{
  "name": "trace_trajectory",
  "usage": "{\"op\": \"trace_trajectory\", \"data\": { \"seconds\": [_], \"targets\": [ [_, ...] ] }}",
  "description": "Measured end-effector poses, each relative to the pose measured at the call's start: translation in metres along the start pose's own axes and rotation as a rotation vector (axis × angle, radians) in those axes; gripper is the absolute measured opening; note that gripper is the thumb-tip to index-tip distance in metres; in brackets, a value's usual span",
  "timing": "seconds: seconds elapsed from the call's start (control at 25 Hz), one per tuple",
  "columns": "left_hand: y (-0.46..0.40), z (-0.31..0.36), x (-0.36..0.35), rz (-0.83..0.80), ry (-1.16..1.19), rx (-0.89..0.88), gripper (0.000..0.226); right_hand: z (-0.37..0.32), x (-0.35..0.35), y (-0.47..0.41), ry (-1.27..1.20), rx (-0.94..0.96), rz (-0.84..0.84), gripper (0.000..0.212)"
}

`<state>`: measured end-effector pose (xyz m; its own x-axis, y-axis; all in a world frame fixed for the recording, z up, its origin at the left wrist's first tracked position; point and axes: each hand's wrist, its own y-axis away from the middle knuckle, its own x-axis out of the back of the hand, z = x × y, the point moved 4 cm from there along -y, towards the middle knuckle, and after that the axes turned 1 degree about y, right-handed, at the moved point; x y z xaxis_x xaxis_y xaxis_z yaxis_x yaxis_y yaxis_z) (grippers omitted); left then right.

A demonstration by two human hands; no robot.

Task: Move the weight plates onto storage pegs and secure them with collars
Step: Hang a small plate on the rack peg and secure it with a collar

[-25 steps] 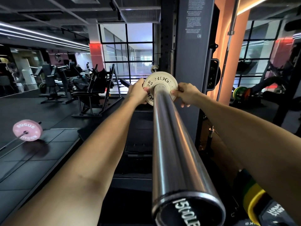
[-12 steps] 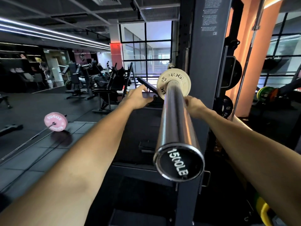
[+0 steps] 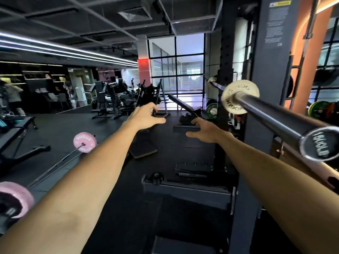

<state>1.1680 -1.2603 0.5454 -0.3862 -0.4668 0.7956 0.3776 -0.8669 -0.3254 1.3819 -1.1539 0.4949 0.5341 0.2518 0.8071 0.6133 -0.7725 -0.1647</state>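
A small cream Rogue weight plate (image 3: 231, 99) sits far up the steel barbell sleeve (image 3: 278, 120), whose end cap is close to the camera at the right. My left hand (image 3: 146, 116) and my right hand (image 3: 206, 130) are both stretched out in mid-air, left of the bar, fingers relaxed and holding nothing. Neither hand touches the plate or the sleeve. A pink Rogue plate (image 3: 85, 142) sits on a barbell lying on the floor at the left, and a second pink plate (image 3: 15, 198) is blurred at the lower left edge.
The dark rack upright (image 3: 264, 74) stands just behind the bar. An adjustable bench (image 3: 183, 107) and a bench base (image 3: 187, 189) are ahead and below. Green and coloured plates (image 3: 211, 109) are stored at the rack. Gym machines (image 3: 113, 98) fill the far left.
Both hands let go of the cream plate and drew away to the left of the bar. The view swung left, so the bar now sits at the right.
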Motion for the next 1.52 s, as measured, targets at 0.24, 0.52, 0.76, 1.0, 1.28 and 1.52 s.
{"op": "trace_trajectory", "data": {
  "seconds": [0.24,0.52,0.76,1.0,1.28,1.52],
  "targets": [
    [0.022,-0.071,0.036,-0.017,0.011,0.06,0.061,-0.061,-0.052,-0.021,0.038,0.009,-0.053,0.074],
    [-0.017,-0.144,0.011,-0.05,-0.013,0.122,0.063,-0.054,-0.106,-0.087,0.072,-0.03,-0.109,0.075],
    [-0.09,-0.205,-0.06,-0.141,-0.035,0.19,0.057,-0.006,-0.168,-0.172,0.059,-0.098,-0.199,0.071],
    [-0.152,-0.276,-0.173,-0.32,-0.041,0.277,0.056,0.072,-0.256,-0.251,0.05,-0.211,-0.348,0.058],
    [-0.171,-0.355,-0.307,-0.551,-0.065,0.398,0.053,0.169,-0.368,-0.287,0.084,-0.349,-0.512,0.049],
    [-0.161,-0.389,-0.396,-0.669,-0.034,0.545,0.044,0.216,-0.43,-0.286,0.098,-0.36,-0.593,0.039]
  ]
}}
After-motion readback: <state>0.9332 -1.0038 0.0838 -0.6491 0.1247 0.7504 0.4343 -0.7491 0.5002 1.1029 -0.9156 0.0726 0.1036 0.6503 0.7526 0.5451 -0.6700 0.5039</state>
